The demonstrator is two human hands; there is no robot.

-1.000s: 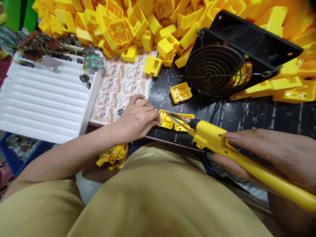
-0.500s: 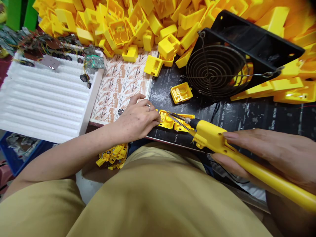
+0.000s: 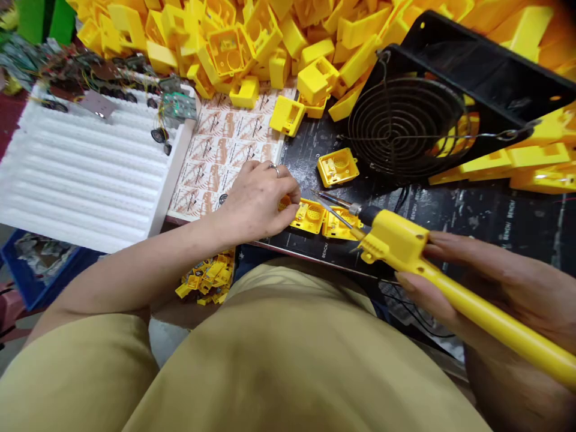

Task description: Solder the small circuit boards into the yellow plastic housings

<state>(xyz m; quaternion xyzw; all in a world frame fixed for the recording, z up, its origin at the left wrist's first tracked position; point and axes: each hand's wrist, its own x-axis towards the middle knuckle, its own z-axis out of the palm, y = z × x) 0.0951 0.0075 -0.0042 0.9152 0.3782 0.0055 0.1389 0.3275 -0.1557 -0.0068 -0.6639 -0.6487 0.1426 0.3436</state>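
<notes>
My right hand (image 3: 486, 288) grips a yellow soldering iron (image 3: 405, 252), its metal tip over an open yellow plastic case (image 3: 339, 225) lying on the black bench mat (image 3: 450, 210). My left hand (image 3: 256, 201), with a ring on one finger, rests on the mat's near edge, its fingers curled and pinched at the left side of a second yellow case (image 3: 310, 217) that lies beside the first. What the fingertips pinch is hidden.
A black fan with a wire guard (image 3: 405, 126) leans at the back right. A heap of yellow housings (image 3: 252, 42) fills the back. One more small yellow case (image 3: 337, 168) lies near the fan. A white ribbed tray (image 3: 81, 174) with circuit boards lies left, printed sheets (image 3: 225, 144) beside it.
The view has shifted slightly. My left hand has curled and moved a little up and right at the case. The soldering iron's tip has drawn back a bit to the right.
</notes>
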